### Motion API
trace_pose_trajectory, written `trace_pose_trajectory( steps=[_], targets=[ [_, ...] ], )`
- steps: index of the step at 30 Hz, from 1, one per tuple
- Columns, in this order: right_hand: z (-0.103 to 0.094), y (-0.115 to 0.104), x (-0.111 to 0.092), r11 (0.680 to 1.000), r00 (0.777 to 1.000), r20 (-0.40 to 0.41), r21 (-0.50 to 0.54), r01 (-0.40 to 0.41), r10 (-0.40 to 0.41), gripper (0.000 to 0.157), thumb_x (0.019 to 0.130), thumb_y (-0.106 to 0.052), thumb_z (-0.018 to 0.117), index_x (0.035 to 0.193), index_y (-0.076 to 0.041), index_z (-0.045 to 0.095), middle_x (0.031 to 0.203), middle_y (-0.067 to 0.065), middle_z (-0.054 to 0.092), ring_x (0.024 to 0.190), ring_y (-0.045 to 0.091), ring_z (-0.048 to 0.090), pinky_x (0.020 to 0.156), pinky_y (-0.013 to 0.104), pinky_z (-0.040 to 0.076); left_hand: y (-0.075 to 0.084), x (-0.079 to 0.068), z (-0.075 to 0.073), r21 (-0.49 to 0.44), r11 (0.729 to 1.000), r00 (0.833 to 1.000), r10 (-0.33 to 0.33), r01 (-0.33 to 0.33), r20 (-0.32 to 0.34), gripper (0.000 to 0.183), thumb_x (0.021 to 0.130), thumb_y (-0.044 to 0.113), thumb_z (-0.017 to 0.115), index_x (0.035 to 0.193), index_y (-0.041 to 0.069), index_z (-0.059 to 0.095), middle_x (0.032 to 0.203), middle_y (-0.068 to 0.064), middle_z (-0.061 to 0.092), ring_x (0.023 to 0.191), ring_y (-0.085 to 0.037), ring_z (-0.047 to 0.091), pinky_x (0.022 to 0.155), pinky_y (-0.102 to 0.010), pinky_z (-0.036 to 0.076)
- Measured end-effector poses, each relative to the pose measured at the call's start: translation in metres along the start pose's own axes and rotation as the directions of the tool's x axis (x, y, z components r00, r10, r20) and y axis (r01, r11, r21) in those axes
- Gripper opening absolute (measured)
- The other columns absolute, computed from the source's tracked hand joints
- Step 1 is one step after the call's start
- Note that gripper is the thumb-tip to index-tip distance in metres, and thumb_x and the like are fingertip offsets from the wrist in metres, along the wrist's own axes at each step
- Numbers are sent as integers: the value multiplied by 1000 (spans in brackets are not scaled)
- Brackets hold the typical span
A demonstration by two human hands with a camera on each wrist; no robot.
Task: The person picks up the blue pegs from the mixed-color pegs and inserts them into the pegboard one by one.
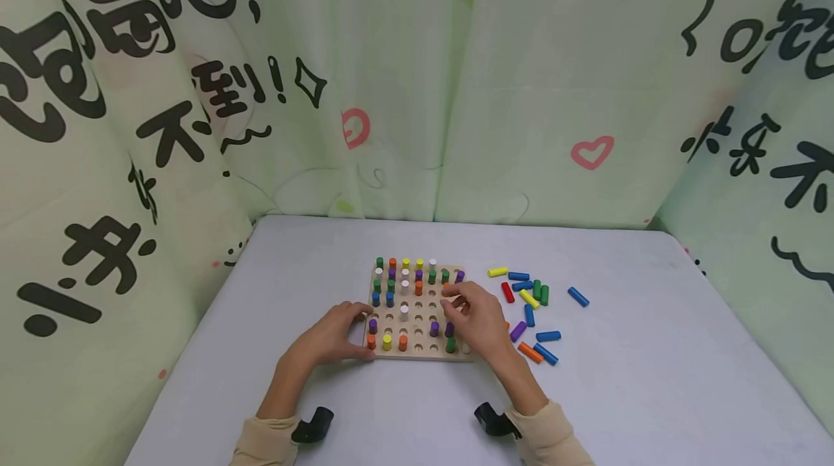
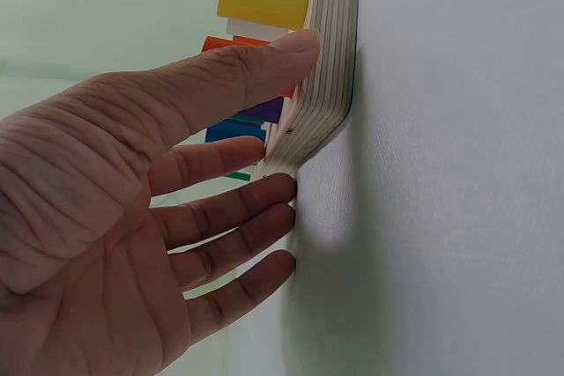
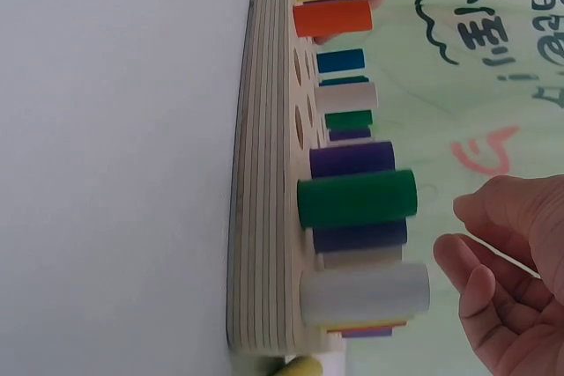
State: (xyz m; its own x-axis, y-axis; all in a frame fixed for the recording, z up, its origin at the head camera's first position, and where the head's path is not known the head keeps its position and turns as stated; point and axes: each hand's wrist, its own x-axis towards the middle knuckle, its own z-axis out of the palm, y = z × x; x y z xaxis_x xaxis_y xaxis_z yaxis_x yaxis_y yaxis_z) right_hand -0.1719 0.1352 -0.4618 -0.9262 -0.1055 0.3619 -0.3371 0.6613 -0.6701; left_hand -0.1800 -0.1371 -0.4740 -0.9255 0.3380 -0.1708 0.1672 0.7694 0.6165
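A wooden pegboard (image 1: 427,310) with rows of round holes lies on the table, many holes filled with coloured pegs. My left hand (image 1: 335,336) rests on its left side, thumb on the front corner beside a yellow peg (image 2: 263,6) in the left wrist view. The other fingers lie fairly straight along the side edge. Over the board's right part hovers my right hand (image 1: 478,318), fingers loosely bent. In the right wrist view a gap shows between its thumb and fingertips, with nothing in it. A green peg (image 3: 357,200) and a white peg (image 3: 366,292) stand near those fingertips.
Right of the board several loose pegs lie scattered, among them a red peg (image 1: 507,292), a purple peg (image 1: 518,331), an orange peg (image 1: 531,352) and a blue peg (image 1: 578,297) farthest out. A printed curtain (image 1: 508,90) encloses the table (image 1: 651,350) at the back and sides.
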Motion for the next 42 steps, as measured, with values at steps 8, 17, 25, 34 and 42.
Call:
trace_pose_trajectory(
  steps=[8, 17, 25, 34, 42],
  targets=[
    [-8, 9, -2, 998, 998, -12, -37, -57, 56, 18, 91, -9, 77, 108, -5, 75, 96, 4, 70, 81, 17, 60, 66, 19, 50, 1, -1, 1, -7, 1000, 1000, -11, 11, -4, 70, 74, 25, 93, 133, 8, 61, 123, -8, 63, 121, -28, 56, 109, -50, 46],
    [-21, 23, -5, 996, 998, -49, -74, -45, 41, 18, 91, -9, 78, 108, -5, 75, 98, 6, 73, 82, 17, 62, 65, 21, 50, 3, -2, 1, -4, 1000, 1000, -16, 16, -6, 70, 74, 25, 93, 133, 8, 61, 124, -7, 63, 121, -28, 56, 109, -51, 46],
    [-36, 34, -8, 992, 995, -59, -100, -81, 75, 20, 90, -7, 77, 109, -2, 74, 100, 10, 72, 84, 22, 64, 64, 22, 49, 4, -2, 1, -7, 1000, 1000, -22, 22, 0, 70, 74, 25, 93, 134, 8, 60, 124, -8, 63, 121, -28, 56, 110, -51, 46],
    [-55, 45, -12, 979, 987, -76, -142, -149, 140, 23, 91, -9, 77, 113, -2, 72, 104, 11, 72, 90, 24, 65, 71, 28, 51, 6, -3, -1, -11, 1000, 1000, -20, 20, 5, 70, 75, 25, 93, 134, 8, 60, 123, -8, 62, 121, -29, 56, 110, -51, 46],
    [-66, 57, -17, 967, 983, -86, -184, -174, 160, 24, 92, -8, 75, 115, -1, 72, 107, 15, 72, 90, 27, 67, 67, 24, 55, 5, -3, -2, -15, 999, 1000, -28, 28, 3, 70, 75, 26, 93, 134, 8, 60, 125, -8, 63, 122, -29, 55, 110, -51, 46]
  ],
)
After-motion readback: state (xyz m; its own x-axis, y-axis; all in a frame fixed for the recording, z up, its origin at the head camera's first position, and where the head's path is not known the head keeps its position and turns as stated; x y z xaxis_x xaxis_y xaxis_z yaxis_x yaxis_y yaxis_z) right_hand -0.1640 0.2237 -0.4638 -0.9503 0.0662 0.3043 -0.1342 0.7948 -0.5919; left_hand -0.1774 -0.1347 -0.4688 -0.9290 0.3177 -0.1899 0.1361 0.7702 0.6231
